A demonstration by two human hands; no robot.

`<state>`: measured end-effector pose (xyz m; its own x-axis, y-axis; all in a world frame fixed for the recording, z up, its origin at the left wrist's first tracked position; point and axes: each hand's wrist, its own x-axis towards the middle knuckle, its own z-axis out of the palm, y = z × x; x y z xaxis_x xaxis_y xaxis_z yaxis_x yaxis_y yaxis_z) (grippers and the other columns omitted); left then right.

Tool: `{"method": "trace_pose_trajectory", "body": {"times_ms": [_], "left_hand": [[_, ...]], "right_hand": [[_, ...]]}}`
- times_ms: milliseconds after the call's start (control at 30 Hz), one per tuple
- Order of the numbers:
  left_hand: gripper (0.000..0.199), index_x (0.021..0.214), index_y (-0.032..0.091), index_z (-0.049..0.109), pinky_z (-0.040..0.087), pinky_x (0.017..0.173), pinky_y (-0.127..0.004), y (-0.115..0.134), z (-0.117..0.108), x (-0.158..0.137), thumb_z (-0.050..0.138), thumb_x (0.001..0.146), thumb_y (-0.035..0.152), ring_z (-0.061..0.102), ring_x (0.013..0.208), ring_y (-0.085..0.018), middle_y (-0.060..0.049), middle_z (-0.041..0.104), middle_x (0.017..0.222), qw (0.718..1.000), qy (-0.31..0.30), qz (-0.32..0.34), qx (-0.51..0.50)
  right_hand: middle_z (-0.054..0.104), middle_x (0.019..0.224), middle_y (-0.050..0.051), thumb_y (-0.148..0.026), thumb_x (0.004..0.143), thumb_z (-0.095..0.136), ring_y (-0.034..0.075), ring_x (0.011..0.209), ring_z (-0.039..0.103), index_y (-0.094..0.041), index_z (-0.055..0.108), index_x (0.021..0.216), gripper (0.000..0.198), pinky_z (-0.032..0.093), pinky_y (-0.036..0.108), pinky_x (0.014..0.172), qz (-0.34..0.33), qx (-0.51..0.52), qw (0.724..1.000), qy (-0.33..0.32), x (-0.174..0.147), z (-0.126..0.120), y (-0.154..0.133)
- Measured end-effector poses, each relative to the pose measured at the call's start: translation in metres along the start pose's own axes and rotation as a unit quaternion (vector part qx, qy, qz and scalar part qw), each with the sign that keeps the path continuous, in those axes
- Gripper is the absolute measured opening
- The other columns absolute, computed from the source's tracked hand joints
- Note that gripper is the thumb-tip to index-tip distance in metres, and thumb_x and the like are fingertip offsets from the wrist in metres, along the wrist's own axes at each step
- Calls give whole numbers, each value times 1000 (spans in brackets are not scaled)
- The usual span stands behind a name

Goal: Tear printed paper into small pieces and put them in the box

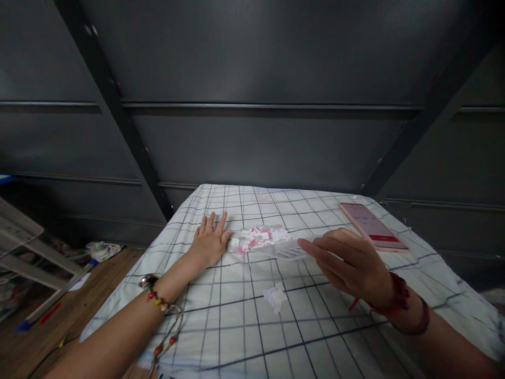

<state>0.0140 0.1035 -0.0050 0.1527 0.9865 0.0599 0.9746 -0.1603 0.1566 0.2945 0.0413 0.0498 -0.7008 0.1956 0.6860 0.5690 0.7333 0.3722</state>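
Left hand (210,245) empty, fingers spread flat on checked cloth (232,327) at 9 o'clock of pinkish-white scraps (268,234), right hand (355,263) pinching translucent plastic piece (284,250) at their 3–4 o'clock, phone (366,221) farther out.

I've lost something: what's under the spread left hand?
White fabric with dark grid lines shows around the left hand; pink and white scraps lie beside it. Whatever is directly beneath is covered.
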Motion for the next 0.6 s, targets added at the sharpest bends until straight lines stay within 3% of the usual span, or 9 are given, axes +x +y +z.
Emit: {"method": "trace_pose_trajectory", "body": {"times_ms": [267,433,600], "left_hand": [[57,141,20,14,19,100,-51,-8,11,5,19,91,46,11,133,-30,-9,23,145,999,31,38,-8],[60,142,15,15,21,99,-51,1,3,2,19,91,46,10,132,-33,-14,21,145,1000,1,6,4],[60,142,14,17,21,100,-50,6,-4,-1,22,91,46,11,131,-36,-15,20,145,1000,-13,-15,13]], "right_hand": [[59,72,2,-3,81,42,13,70,48,-12,55,104,29,43,28,62,-24,-17,1000,5,5,6,-10],[60,75,2,-5,83,42,13,70,49,-12,56,105,27,41,28,61,-44,-17,999,-6,8,7,-15],[60,75,2,-3,82,42,14,71,48,-13,55,105,29,40,29,62,-12,-42,999,13,6,3,-10]]}}
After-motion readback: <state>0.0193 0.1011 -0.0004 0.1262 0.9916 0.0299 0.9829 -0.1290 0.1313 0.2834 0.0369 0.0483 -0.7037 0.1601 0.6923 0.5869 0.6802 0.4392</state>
